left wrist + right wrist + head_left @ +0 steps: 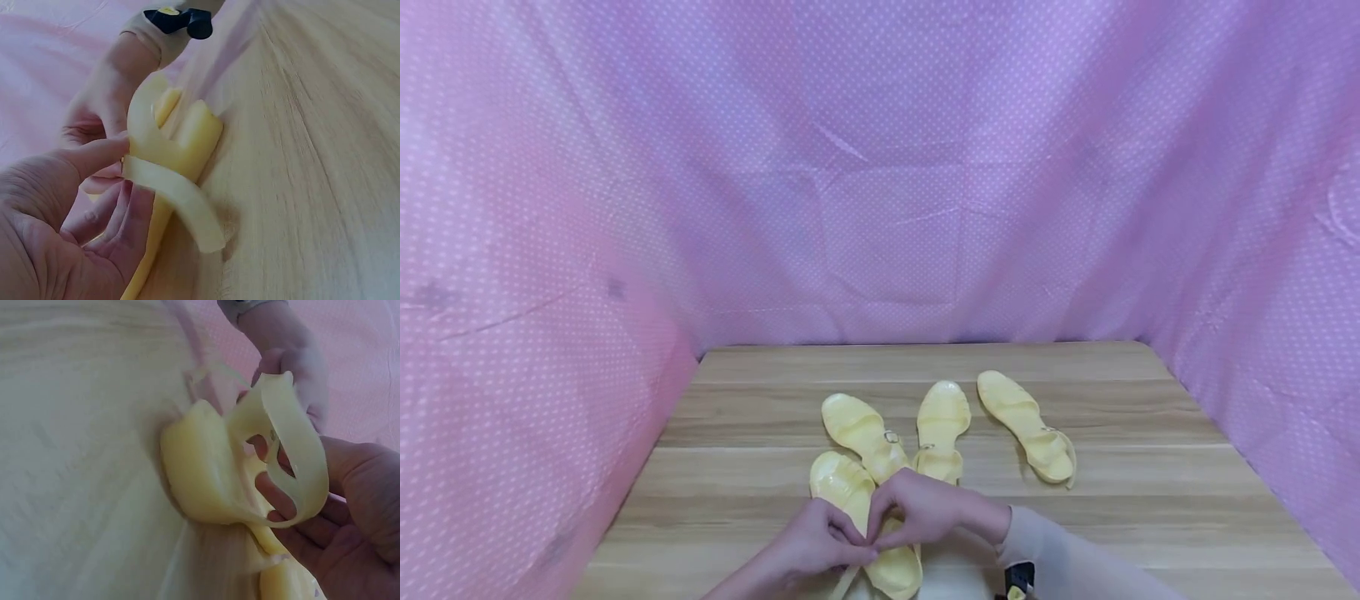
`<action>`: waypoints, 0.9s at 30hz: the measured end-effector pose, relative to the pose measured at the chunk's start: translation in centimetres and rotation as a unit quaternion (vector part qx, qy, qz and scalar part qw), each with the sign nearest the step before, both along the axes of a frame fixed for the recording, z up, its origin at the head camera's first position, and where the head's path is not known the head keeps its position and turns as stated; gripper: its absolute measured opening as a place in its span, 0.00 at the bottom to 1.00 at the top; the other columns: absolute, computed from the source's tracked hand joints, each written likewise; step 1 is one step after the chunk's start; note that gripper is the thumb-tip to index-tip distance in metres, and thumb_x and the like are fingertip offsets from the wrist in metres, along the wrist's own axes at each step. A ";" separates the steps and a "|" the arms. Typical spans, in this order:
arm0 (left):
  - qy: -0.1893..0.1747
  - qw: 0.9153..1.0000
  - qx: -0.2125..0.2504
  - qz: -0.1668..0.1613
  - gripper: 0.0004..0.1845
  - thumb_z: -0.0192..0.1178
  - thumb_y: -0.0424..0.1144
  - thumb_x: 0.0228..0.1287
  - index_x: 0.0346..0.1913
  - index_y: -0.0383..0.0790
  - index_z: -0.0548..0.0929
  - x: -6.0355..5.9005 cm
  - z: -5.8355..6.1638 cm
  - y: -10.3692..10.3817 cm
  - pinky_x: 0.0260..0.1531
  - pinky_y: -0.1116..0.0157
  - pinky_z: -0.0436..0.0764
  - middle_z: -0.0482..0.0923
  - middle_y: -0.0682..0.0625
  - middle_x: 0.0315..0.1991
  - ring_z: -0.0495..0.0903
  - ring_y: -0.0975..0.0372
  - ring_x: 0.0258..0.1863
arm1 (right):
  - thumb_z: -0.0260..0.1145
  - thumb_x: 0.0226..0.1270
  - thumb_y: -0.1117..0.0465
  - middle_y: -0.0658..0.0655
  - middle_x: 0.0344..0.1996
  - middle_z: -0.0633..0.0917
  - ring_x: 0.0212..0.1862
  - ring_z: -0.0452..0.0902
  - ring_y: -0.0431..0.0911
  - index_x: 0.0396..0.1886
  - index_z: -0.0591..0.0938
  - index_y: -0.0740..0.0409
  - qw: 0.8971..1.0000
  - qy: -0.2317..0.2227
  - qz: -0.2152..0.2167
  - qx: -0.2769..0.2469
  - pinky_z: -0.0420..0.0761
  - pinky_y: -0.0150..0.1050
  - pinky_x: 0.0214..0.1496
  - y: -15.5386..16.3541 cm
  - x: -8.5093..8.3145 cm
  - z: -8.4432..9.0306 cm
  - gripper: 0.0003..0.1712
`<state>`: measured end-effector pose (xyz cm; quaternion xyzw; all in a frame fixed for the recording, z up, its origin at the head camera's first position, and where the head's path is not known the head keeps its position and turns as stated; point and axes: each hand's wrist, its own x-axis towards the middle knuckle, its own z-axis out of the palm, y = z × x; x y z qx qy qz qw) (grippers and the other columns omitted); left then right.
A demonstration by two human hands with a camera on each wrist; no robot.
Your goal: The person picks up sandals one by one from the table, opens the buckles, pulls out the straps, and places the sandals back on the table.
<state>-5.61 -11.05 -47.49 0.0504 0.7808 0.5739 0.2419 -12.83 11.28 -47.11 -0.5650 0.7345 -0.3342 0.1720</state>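
A pale yellow sandal (pixel 895 577) lies at the near edge of the group, its heel toward me and its toe pointing away. My left hand (pixel 820 537) pinches its ankle strap (pixel 181 197) between thumb and finger, and the strap's loose end hangs past the fingertips. From the other side, my right hand (pixel 921 504) pinches the same strap, fingertips meeting the left ones over the sandal. In the right wrist view the strap bows up in a loop above the heel (pixel 197 469). The buckle is mostly hidden by the fingers.
Just beyond my hands lie two more yellow sandals, one with a buckle showing (pixel 853 423) and one upright in line (pixel 943 408). Another sandal (pixel 1015 408) lies apart to the right. Pink dotted cloth (pixel 887 250) hangs around the wooden table (pixel 1150 433).
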 end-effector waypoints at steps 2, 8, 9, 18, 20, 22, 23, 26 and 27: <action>0.019 1.000 -0.020 -0.004 0.07 0.81 0.35 0.55 0.32 0.36 0.93 0.0 0.0 -0.1 0.23 0.72 0.78 0.90 0.47 0.24 0.82 0.67 0.21 | 0.76 0.69 0.66 0.50 0.38 0.93 0.43 0.84 0.24 0.41 0.91 0.57 1.000 -0.008 0.010 0.014 0.84 0.21 0.49 -0.3 -0.3 0.2 0.03; 0.028 0.999 -0.028 -0.016 0.05 0.80 0.35 0.56 0.33 0.39 0.94 0.0 0.3 -0.2 0.24 0.70 0.85 0.91 0.48 0.28 0.84 0.67 0.21 | 0.76 0.56 0.71 0.46 0.32 0.88 0.35 0.76 0.20 0.36 0.86 0.55 0.998 0.021 0.015 0.057 0.81 0.16 0.41 -1.3 -0.6 0.6 0.10; 0.023 0.999 -0.024 -0.015 0.05 0.80 0.35 0.56 0.33 0.39 0.94 0.0 0.4 -0.2 0.25 0.69 0.86 0.92 0.49 0.29 0.84 0.66 0.22 | 0.76 0.56 0.71 0.45 0.31 0.87 0.34 0.75 0.20 0.35 0.85 0.54 0.998 0.031 0.013 0.061 0.79 0.15 0.40 -1.4 -0.6 0.6 0.10; -0.006 1.000 0.007 0.003 0.08 0.80 0.34 0.58 0.34 0.33 0.92 -0.1 0.4 0.1 0.27 0.67 0.88 0.91 0.42 0.27 0.86 0.64 0.22 | 0.73 0.64 0.67 0.48 0.37 0.90 0.42 0.82 0.25 0.41 0.88 0.56 0.998 0.047 0.034 0.025 0.80 0.16 0.48 -0.7 -0.9 1.1 0.07; -0.018 1.000 0.018 0.007 0.08 0.79 0.33 0.58 0.35 0.32 0.91 -0.6 0.2 -0.2 0.28 0.66 0.88 0.91 0.41 0.27 0.87 0.64 0.22 | 0.73 0.69 0.66 0.49 0.40 0.92 0.44 0.84 0.26 0.45 0.90 0.57 0.999 0.037 0.035 0.017 0.81 0.18 0.51 -0.6 -1.5 1.3 0.06; -0.015 1.000 0.023 0.008 0.09 0.79 0.33 0.58 0.37 0.31 0.90 -1.4 0.1 -0.5 0.28 0.66 0.88 0.91 0.40 0.28 0.87 0.64 0.22 | 0.73 0.72 0.63 0.49 0.41 0.93 0.44 0.83 0.27 0.47 0.91 0.56 0.999 0.034 0.031 0.020 0.82 0.19 0.51 -0.7 -2.2 1.4 0.07; -0.011 1.000 0.026 0.008 0.10 0.79 0.32 0.58 0.38 0.30 0.90 -1.8 0.1 -0.6 0.28 0.66 0.88 0.91 0.40 0.28 0.87 0.64 0.22 | 0.73 0.72 0.63 0.49 0.41 0.93 0.44 0.83 0.26 0.47 0.92 0.55 0.999 0.037 0.026 0.024 0.82 0.19 0.51 -0.7 -2.5 1.5 0.07; 0.003 0.999 0.032 0.010 0.11 0.78 0.32 0.58 0.39 0.28 0.89 -3.2 -0.3 -1.0 0.28 0.68 0.87 0.91 0.41 0.29 0.86 0.65 0.23 | 0.73 0.73 0.62 0.48 0.42 0.92 0.42 0.82 0.28 0.49 0.92 0.54 0.999 0.033 0.009 0.041 0.81 0.20 0.49 -1.1 -3.6 1.6 0.08; 0.006 0.999 0.034 0.013 0.11 0.78 0.32 0.58 0.39 0.28 0.89 -3.7 -0.4 -1.1 0.28 0.68 0.87 0.92 0.41 0.30 0.87 0.65 0.24 | 0.72 0.73 0.63 0.48 0.42 0.92 0.42 0.81 0.29 0.49 0.92 0.53 0.998 0.033 0.000 0.045 0.81 0.21 0.49 -1.2 -4.0 1.7 0.09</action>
